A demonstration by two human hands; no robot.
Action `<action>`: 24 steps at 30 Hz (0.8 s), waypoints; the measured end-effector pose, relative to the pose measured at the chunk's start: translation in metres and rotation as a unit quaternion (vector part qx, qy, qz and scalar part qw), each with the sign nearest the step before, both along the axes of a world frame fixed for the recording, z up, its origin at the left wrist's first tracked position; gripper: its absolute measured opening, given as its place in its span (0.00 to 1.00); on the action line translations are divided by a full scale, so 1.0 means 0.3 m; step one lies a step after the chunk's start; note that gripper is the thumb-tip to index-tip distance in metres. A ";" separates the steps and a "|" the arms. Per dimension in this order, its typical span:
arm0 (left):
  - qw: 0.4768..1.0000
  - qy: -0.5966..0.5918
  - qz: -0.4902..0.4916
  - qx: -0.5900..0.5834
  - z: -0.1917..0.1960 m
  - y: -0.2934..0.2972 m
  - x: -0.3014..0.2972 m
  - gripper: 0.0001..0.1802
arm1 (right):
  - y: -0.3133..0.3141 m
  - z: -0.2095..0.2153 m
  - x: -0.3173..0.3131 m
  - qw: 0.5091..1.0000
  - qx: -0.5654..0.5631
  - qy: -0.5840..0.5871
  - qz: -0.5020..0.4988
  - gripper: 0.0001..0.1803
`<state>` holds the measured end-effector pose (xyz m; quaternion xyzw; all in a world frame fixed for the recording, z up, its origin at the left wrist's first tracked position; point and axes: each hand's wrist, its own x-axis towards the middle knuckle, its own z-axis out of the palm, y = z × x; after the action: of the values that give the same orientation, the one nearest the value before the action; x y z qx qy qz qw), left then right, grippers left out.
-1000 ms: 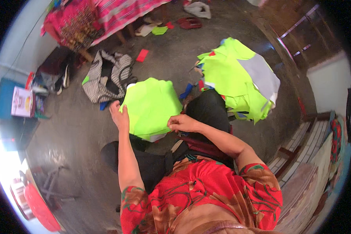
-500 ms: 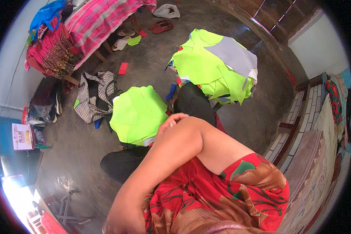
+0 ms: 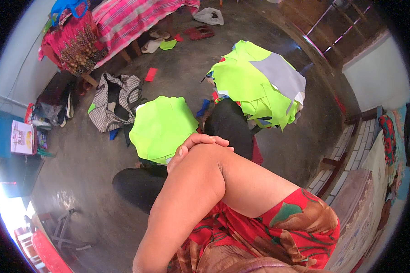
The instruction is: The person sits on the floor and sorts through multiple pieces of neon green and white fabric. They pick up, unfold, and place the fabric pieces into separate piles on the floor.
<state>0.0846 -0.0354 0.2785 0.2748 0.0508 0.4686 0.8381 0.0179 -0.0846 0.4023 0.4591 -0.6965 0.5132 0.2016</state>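
Note:
My right arm is sharply bent, with its elbow [image 3: 214, 159] raised in the middle of the head view. Its forearm runs down to the lower left, where the right hand is out of the picture. My left hand [image 3: 204, 140] shows behind this elbow, thumb apart and fingers curved together over it. The left forearm is hidden. Just beyond the hand sits a low pile of neon yellow-green fabric pieces [image 3: 161, 129]. Farther off to the right lies a larger heap of yellow-green pieces [image 3: 255, 86] with a grey piece [image 3: 282, 73] on top. Neither hand touches fabric visibly.
Dark-trousered legs [image 3: 230, 123] stretch out around the small pile. A checked cloth bag [image 3: 102, 104] lies left of it, near a red scrap [image 3: 151, 74] and blue scraps [image 3: 203, 108]. A bed with pink cloth [image 3: 123, 27] stands at the far left; shoes [image 3: 151, 46] lie beside it.
My left hand's fingers have come further over the right elbow and show more plainly. The right forearm has shifted a little, and the whole view has tilted slightly. Both fabric piles stay in place.

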 end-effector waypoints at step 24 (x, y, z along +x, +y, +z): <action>0.999 0.002 0.004 0.044 0.084 0.008 -0.028 0.36 | -0.075 0.104 0.000 0.996 0.050 0.018 0.068 0.14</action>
<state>0.0762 -0.0328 0.3038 0.3121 0.0333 0.4726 0.8235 0.0178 -0.1071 0.4333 0.5236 -0.6851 0.4820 0.1553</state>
